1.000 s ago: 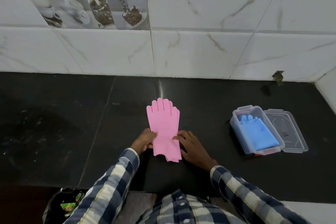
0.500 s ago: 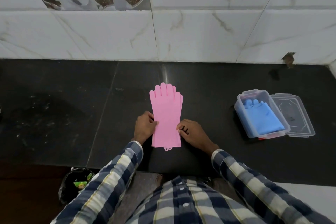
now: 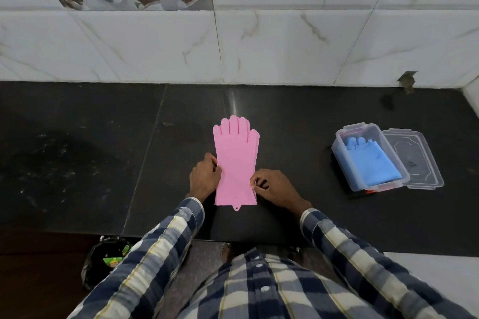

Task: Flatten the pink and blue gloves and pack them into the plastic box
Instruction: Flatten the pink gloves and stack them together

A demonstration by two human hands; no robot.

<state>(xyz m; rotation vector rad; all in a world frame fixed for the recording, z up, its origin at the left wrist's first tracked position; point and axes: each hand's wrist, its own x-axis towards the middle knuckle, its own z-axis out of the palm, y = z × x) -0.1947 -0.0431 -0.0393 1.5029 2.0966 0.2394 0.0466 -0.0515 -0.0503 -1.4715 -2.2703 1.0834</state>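
In the head view, blue gloves (image 3: 368,163) are held in the plastic box (image 3: 344,163) at right, its lid (image 3: 414,163) beside it. The pink gloves (image 3: 236,163) are laid flat at centre, pinched at their edges by the left hand (image 3: 204,176) and right hand (image 3: 274,186).

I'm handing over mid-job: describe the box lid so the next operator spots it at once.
Look to the right end of the black countertop, near the corner of the marble-tiled wall. There a clear plastic box holds the blue gloves. The lid lies flat on the counter against the box's right side: clear, shallow and empty, unlike the deeper box.
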